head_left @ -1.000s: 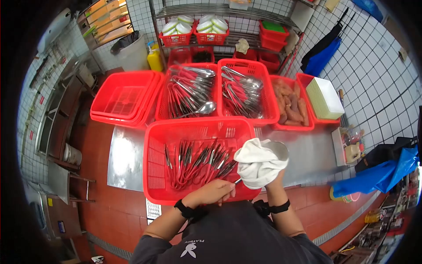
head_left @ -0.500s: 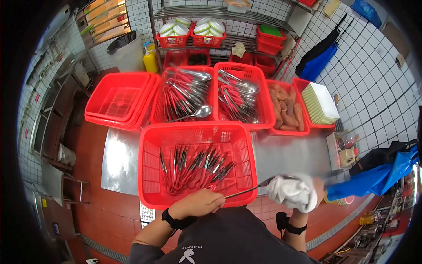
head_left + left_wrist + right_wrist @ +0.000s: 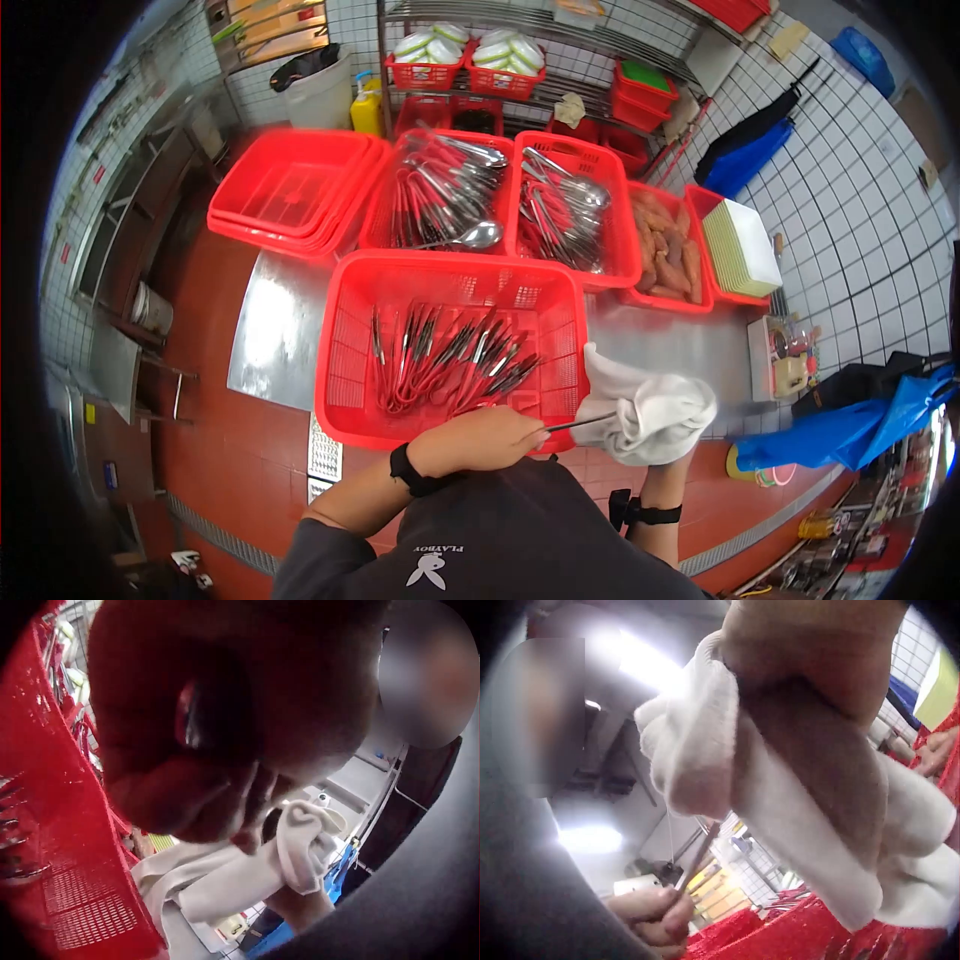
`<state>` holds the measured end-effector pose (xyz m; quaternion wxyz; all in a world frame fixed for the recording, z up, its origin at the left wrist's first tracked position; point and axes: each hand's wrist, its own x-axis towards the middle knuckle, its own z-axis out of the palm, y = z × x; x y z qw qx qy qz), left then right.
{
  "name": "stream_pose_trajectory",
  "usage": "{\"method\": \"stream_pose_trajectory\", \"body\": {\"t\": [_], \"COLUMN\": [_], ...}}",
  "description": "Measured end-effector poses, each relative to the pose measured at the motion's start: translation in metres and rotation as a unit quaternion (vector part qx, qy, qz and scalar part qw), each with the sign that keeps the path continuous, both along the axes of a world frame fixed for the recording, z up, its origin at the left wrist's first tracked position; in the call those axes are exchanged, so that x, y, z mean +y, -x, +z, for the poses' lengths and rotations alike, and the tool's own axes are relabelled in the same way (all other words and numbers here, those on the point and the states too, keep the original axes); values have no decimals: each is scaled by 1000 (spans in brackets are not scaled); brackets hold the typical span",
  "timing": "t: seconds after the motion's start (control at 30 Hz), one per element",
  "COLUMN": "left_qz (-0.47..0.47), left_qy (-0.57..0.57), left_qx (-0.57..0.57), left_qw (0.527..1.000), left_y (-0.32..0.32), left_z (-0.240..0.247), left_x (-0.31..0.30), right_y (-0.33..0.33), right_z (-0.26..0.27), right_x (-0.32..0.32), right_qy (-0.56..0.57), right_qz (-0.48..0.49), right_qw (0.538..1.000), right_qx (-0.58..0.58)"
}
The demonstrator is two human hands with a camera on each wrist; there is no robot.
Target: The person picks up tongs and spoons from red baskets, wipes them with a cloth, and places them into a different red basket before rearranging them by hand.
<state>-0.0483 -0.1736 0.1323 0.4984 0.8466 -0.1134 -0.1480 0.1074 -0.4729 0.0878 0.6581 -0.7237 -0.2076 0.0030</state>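
Note:
My left hand [image 3: 490,437] grips the thin metal handle [image 3: 580,423] of a ladle at the front edge of a large red basket [image 3: 345,300]. The end of that handle shows in the fist in the left wrist view. A white cloth [image 3: 650,415] is wrapped over the ladle's bowl, which is hidden under it. My right hand [image 3: 817,660] holds the cloth around the bowl, right of the basket; the cloth covers most of its fingers in the head view. Inside the basket lie several red-handled tongs [image 3: 430,350], in a fanned pile.
Behind stand two red baskets of tongs and spoons [image 3: 560,210], a basket of brownish, elongated food pieces [image 3: 665,245] and a stack of pale square items [image 3: 740,250]. Nested red baskets [image 3: 290,190] sit at the left. The steel table [image 3: 680,350] shows at the right.
The right hand and cloth moved right and down away from the left hand, then slightly back up. The ladle's bowl, visible earlier, is now covered by the cloth.

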Motion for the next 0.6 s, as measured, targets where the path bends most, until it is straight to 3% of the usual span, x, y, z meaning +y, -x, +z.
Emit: {"method": "stream_pose_trajectory", "body": {"t": [0.07, 0.1, 0.23, 0.37, 0.4, 0.47, 0.5, 0.6], "left_qz": [-12, -7, 6, 56, 52, 69, 67, 25], "left_qy": [19, 20, -10, -22, -28, -13, -7, -35], "left_qx": [34, 33, 10, 3, -3, 5, 7, -4], "left_qw": [999, 999, 1000, 998, 998, 997, 998, 999], "left_y": [0, 1, 7, 14, 16, 18, 19, 17], "left_z": [8, 8, 12, 17, 18, 20, 22, 23], "left_x": [-7, -9, -9, -8, -8, -6, -6, -10], "right_y": [14, 5, -1, 32, 32, 34, 35, -60], "right_z": [49, 37, 38, 118, 116, 96, 78, -271], "right_x": [17, 5, -12, 25, 24, 15, 9, -193], "right_qy": [175, 90, 9, 95, 90, -77, -163, -394], "right_qz": [-96, -125, -173, 66, 60, 24, 10, -25], "right_qw": [960, 979, 981, 972, 972, 990, 984, 909], "right_qx": [-197, -135, -83, -206, -211, -116, -67, 137]}}
